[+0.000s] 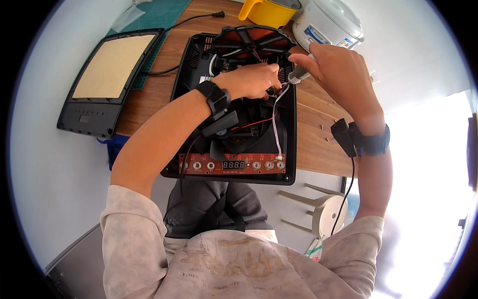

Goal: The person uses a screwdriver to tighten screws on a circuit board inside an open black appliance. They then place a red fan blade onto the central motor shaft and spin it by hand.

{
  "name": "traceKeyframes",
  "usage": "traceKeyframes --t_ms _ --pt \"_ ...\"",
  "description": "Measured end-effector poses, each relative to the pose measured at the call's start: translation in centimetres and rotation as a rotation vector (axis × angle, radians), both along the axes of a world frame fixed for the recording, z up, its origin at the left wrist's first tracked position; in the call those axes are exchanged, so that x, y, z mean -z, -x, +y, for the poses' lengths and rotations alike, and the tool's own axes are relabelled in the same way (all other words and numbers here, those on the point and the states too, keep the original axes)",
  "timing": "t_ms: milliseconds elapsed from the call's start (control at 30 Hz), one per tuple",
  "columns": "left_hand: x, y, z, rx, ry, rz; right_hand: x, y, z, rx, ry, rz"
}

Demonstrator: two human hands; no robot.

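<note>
Black plastic case lies lengthwise from tabletop's near edge toward the far one, button board nearest! Right hand grips a grey tool, slanting down-left at the case; left fingers bunch inside, any pinch hidden. Wood grain beneath, loose screws rightward, pale stool below.

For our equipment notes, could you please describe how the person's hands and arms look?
The left hand and right hand are ungloved. Each wrist wears a black strap with a black module and thin black cable. Pale beige, mottled sleeves end near the elbows.
</note>
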State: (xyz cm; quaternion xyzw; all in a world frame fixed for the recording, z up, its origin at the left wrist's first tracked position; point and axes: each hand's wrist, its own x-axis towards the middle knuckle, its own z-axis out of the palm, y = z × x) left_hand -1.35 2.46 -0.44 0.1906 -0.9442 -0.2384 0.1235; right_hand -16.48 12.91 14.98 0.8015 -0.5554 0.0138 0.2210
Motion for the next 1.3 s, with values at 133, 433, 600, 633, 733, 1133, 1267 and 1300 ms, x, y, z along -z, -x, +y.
traceKeyframes --t_ms 133,433,600,633,733,1133,1267,1300 --pt "0.7 0.0 -0.4 0.044 0.057 0.034 1.1 0.5 -0.3 -0.108 -0.024 -0.203" --pt "0.4 -0.3 -0.4 0.044 0.013 0.018 1.6 2.0 0.6 -0.122 -0.250 -0.595" --pt "0.4 -0.2 -0.5 0.045 0.013 0.015 2.0 2.5 1.1 -0.246 -0.230 -0.549" --pt "0.4 -0.2 -0.5 0.046 0.010 0.016 1.9 2.4 1.3 -0.216 -0.255 -0.545" --pt "0.2 -0.3 -0.4 0.035 -0.027 0.018 1.2 2.1 1.8 -0.155 -0.308 -0.546" --pt "0.5 -0.3 -0.5 0.035 -0.046 0.039 0.9 2.5 1.0 -0.296 -0.325 -0.449" --pt "0.3 -0.3 -0.4 0.010 -0.051 0.015 0.4 2.3 -0.3 -0.238 -0.412 -0.433" --pt "0.3 -0.2 -0.3 0.006 -0.055 0.008 0.4 2.2 -0.6 -0.254 -0.419 -0.437"
